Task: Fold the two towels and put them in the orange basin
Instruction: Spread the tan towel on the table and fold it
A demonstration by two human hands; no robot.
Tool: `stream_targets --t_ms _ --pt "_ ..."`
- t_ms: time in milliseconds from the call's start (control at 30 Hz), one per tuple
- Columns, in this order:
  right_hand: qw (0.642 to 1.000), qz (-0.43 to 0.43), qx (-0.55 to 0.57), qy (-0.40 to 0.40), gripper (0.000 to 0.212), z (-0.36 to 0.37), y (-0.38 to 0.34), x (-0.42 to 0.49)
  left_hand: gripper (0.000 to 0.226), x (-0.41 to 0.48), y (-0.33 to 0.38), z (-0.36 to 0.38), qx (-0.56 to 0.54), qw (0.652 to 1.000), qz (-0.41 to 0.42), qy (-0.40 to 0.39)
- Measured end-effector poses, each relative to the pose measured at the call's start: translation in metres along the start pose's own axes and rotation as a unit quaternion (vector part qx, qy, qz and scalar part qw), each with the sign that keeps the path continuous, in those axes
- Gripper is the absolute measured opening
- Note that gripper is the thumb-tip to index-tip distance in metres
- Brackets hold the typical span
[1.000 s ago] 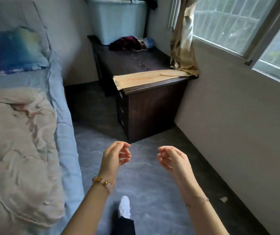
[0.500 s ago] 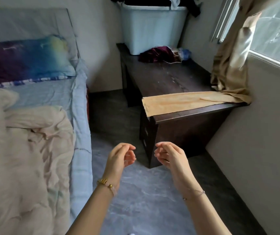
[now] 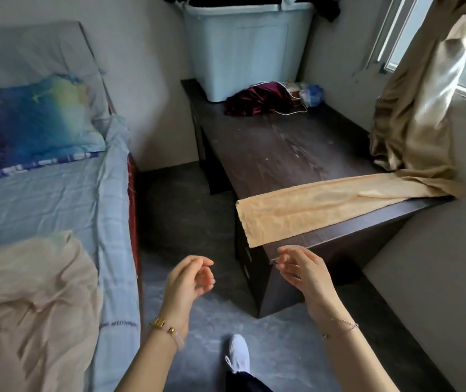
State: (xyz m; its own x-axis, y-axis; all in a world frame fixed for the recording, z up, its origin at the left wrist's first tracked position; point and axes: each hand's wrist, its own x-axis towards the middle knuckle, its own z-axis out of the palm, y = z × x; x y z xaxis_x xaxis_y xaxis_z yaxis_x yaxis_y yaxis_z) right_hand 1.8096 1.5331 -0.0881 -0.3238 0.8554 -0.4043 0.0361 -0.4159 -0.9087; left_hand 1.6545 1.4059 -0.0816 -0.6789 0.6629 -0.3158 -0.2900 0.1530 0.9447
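Observation:
A long tan towel [image 3: 305,213] lies flat across the near end of a dark wooden cabinet [image 3: 282,154], its left end hanging a little over the edge. My left hand [image 3: 189,281] hovers over the floor with loosely curled fingers and holds nothing. My right hand [image 3: 302,268] is raised just below the towel's near edge, in front of the cabinet corner, fingers loosely curled and empty. No orange basin or second towel is in view.
A bed [image 3: 56,199] with a blue sheet, a colourful pillow [image 3: 31,123] and a cream blanket [image 3: 28,301] fills the left. A pale blue storage bin [image 3: 243,49] and dark red cloth [image 3: 257,100] sit at the cabinet's far end. A tan curtain [image 3: 421,108] hangs beside the window.
The view has come closer to the cabinet. Both hands have risen toward the towel's near edge, the right hand now close under it.

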Motion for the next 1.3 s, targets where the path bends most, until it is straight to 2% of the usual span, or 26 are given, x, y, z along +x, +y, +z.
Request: stream_targets --t_ms 267,467,767,867,933,1100,1167,1300 --pt "0.998 0.035 -0.001 0.046 0.02 -0.002 -0.034 0.123 0.022 0.137 0.041 0.062 0.068 0.995 -0.02 -0.069" --pt "0.995 0.058 0.023 0.079 0.019 -0.002 -0.046 0.176 0.022 0.201 0.039 0.095 0.101 0.985 -0.072 -0.12" --pt "0.973 0.071 0.057 0.211 0.016 0.002 -0.056 0.228 0.023 0.304 0.042 0.152 0.147 0.952 -0.117 -0.24" --pt "0.959 0.076 0.071 0.264 0.015 0.007 -0.057 0.243 0.024 0.337 0.041 0.173 0.18 0.926 -0.136 -0.302" --pt "0.941 0.076 0.095 0.316 0.017 0.014 -0.056 0.252 0.025 0.361 0.044 0.186 0.208 0.897 -0.144 -0.362" --pt "0.899 0.085 0.143 0.405 0.021 0.048 -0.059 0.272 0.022 0.412 0.058 0.207 0.276 0.795 -0.169 -0.513" --pt "0.891 0.088 0.145 0.421 0.019 0.063 -0.063 0.283 0.021 0.432 0.059 0.21 0.302 0.765 -0.176 -0.541" --pt "0.859 0.099 0.159 0.477 0.018 0.082 -0.058 0.297 0.02 0.459 0.053 0.219 0.342 0.733 -0.167 -0.563"
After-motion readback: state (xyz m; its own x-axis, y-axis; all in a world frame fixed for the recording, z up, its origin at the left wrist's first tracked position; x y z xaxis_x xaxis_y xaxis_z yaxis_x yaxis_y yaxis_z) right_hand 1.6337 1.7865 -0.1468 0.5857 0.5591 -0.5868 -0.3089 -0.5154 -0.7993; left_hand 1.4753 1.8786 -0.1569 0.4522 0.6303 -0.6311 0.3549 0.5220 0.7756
